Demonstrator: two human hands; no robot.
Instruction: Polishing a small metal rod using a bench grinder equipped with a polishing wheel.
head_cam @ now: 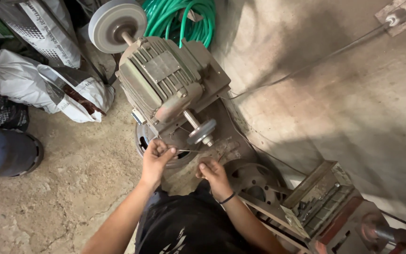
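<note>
While the two hands work just below the grey bench-grinder motor (163,80), the left hand (155,159) pinches one end of a thin metal rod (190,151) between thumb and fingers, and the right hand (214,173) closes its fingers near the other end, under the small wheel (202,131). The step looks like lining the rod up for grinding; steady, level pressure seems needed. Counted: one motor, two wheels, one rod.
</note>
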